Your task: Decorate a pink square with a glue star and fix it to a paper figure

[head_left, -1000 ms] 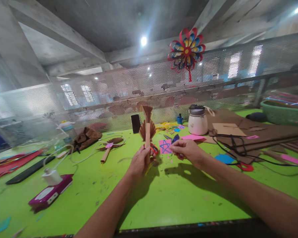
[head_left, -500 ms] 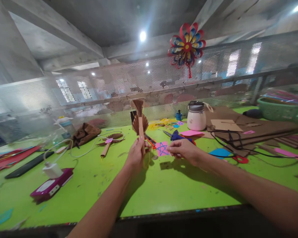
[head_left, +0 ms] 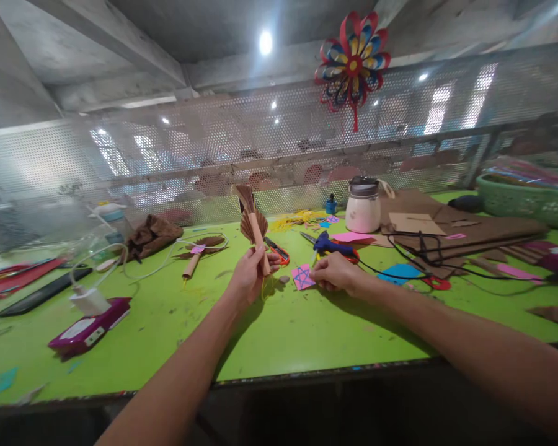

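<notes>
My left hand (head_left: 248, 272) is closed round the tan rolled-paper stem of a brown pleated paper craft (head_left: 253, 226), which stands tilted above the table with yellow thread below it. Between the fingertips of my right hand (head_left: 337, 271) is a corner of a small pink paper square (head_left: 302, 277) with a blue star on it. The square is low over the green table; I cannot tell if it touches. Just behind my right hand lies a blue glue gun (head_left: 328, 243). Orange-handled scissors (head_left: 278, 251) lie behind my left hand. A similar brown paper craft (head_left: 198, 251) lies to the left.
A purple power strip (head_left: 90, 328) with a white plug sits at left, near a black bar (head_left: 46, 291). A white jar (head_left: 363, 207), brown paper sheets (head_left: 483, 228) and a green basket (head_left: 525, 201) stand at back right. Black cord crosses the right side. A perforated screen (head_left: 204, 161) rises behind.
The pink square and my right hand have come down closer to the table. The craft in my left hand now leans more to the left. The camera view has shifted slightly.
</notes>
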Demonstrator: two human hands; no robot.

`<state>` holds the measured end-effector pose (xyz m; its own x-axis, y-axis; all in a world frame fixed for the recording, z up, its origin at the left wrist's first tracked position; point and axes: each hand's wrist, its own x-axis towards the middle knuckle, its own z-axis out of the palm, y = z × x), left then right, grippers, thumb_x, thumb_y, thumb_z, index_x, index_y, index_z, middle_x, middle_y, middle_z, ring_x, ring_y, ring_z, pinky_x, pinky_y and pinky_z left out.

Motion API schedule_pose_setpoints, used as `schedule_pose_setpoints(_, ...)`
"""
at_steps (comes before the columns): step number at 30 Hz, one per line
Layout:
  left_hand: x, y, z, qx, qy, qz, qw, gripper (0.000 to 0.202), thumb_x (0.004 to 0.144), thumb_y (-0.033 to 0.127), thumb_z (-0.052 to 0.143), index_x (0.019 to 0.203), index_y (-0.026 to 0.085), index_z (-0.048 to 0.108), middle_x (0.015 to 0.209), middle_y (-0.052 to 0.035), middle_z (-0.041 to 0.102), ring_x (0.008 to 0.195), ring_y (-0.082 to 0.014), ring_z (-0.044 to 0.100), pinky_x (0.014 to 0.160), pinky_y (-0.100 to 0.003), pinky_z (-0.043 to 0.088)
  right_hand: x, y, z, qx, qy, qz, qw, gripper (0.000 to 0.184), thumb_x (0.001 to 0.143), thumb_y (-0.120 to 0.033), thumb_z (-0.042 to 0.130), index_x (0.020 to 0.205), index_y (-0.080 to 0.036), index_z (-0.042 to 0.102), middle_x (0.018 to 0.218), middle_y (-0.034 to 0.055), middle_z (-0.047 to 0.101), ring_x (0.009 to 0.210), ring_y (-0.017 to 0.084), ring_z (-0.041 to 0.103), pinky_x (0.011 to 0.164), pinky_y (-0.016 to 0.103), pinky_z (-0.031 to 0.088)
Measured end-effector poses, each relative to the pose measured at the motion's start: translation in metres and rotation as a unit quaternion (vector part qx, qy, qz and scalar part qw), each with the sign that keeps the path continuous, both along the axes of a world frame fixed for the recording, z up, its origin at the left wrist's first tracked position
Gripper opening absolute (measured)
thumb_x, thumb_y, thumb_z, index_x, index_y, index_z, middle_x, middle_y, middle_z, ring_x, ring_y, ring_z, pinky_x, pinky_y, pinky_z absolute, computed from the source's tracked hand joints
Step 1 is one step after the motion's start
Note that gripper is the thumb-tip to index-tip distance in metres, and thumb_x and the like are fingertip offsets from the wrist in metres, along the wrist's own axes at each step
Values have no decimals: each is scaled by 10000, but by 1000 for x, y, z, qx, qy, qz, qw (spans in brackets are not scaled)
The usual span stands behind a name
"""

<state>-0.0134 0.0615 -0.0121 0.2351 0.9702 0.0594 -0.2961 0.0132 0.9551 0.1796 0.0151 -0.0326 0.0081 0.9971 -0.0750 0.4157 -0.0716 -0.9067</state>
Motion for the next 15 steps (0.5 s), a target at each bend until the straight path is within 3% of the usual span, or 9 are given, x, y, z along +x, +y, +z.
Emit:
schedule_pose_setpoints(3, 2, -2, -1, -10, -2, -16, 1000, 121, 917, 190, 428, 825, 149, 494, 714, -44, 623, 644, -109, 615, 642, -236, 524, 5, 3, 2, 25, -51, -15, 998, 224, 647, -227, 650, 445, -156, 584, 397, 6, 533, 328, 68, 377, 357, 220, 254)
schedule_pose_setpoints(7, 4, -3, 0, -19, 0, -27, 999, 102, 895, 156, 475, 807, 138, 523, 719, -45, 620, 649, -99, 608, 642, -213, 524, 23, 8, 17, 108, -124, -64, 984, 200, 651, -256, 668, 481, -155, 646, 448, 29, 576, 456, 126, 489, 455, 249, 322)
schedule_pose_setpoints(11, 5, -3, 0, -31, -1, -28, 999, 68, 871, 143, 518, 811, 132, 547, 714, -53, 615, 629, -95, 593, 585, -188, 505, 49, 19, 29, 246, -246, -124, 929, 239, 782, -293, 547, 696, -150, 718, 711, 64, 689, 663, 177, 587, 606, 271, 407)
schedule_pose_setpoints(15, 4, -5, -2, -35, 1, -49, 998, 51, 863, 156, 534, 823, 130, 552, 697, -37, 592, 583, -83, 551, 550, -193, 492, 68, 36, 18, 234, -415, -51, 878, 236, 800, -257, 544, 906, -138, 718, 976, 122, 690, 913, 237, 579, 794, 307, 411)
